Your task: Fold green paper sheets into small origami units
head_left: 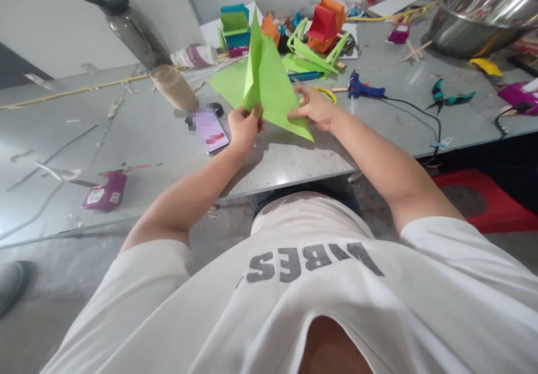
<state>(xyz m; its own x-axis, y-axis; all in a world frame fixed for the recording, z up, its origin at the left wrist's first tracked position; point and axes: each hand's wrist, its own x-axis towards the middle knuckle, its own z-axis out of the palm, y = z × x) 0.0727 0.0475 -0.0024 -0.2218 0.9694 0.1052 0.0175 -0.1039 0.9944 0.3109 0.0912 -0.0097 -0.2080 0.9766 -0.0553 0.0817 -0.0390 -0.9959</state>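
Observation:
A sheet of bright green paper point(275, 85), partly folded, stands tilted over the table's near edge with a tall pointed corner. At its lower left, my left hand point(246, 126) pinches the fold between thumb and fingers. My right hand point(313, 107) grips the sheet's right edge, thumb and fingers on either side of it. Another flat green sheet point(230, 82) lies behind, partly hidden. Left of my left hand are a phone point(213, 130) with a lit screen and a brown bottle point(174, 88). Near my right hand, yellow scissor handles point(328, 95) show in part.
Folded paper chairs, one teal and green point(235, 23), one red and orange point(325, 23), stand at the back. To the right are a blue glue gun point(363, 87) with its cord, teal pliers point(449, 96) and a steel bowl point(474, 32). A dark water bottle point(137, 35) stands at left.

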